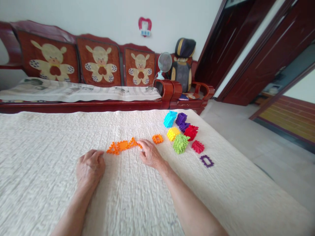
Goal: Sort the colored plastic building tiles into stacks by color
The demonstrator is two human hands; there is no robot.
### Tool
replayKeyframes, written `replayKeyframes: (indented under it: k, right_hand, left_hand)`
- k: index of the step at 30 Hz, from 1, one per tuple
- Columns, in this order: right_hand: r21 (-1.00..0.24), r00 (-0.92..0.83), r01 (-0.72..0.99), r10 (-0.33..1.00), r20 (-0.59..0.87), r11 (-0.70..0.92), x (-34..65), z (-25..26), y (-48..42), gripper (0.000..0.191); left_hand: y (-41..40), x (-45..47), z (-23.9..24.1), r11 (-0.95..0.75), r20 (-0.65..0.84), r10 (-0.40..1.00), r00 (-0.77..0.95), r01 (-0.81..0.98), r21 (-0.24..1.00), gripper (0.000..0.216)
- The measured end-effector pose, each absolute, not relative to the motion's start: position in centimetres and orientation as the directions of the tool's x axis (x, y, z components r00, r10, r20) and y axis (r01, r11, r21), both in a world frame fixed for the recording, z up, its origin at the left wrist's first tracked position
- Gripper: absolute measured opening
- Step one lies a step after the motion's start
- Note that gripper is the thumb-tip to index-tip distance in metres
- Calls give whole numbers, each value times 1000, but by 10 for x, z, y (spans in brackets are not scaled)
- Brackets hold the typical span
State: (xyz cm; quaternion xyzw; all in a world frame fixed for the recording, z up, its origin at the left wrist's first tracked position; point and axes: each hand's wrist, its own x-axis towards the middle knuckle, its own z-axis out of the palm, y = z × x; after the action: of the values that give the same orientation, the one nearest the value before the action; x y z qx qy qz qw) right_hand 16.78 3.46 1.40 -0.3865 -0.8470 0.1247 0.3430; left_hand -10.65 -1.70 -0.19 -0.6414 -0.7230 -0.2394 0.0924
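Note:
A short chain of joined orange toothed tiles lies flat on the cream quilted cover. My right hand rests with curled fingers at the chain's right end, fingertips touching it. My left hand lies just below the chain's left end, fingers curled under, close to it but apart. A single orange square tile sits just right of my right hand.
Stacks of tiles stand to the right: cyan, purple, yellow, red, green, a small red one. A loose purple frame tile lies nearer. A wooden bench runs behind; bare floor lies right.

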Motion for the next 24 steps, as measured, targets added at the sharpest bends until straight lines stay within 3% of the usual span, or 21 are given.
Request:
replayKeyframes:
  k: [15,24]
  right_hand:
    - [-474,-462,612,773,436,633,169,7,39,47]
    - [-616,-269,565,828,492,549,168,6,41,46]
  left_hand:
    - [-16,-110,-4,36,460,877,-139,973,226,30]
    - [-15,-111,-6,46,460,876,-144,975,217,30]
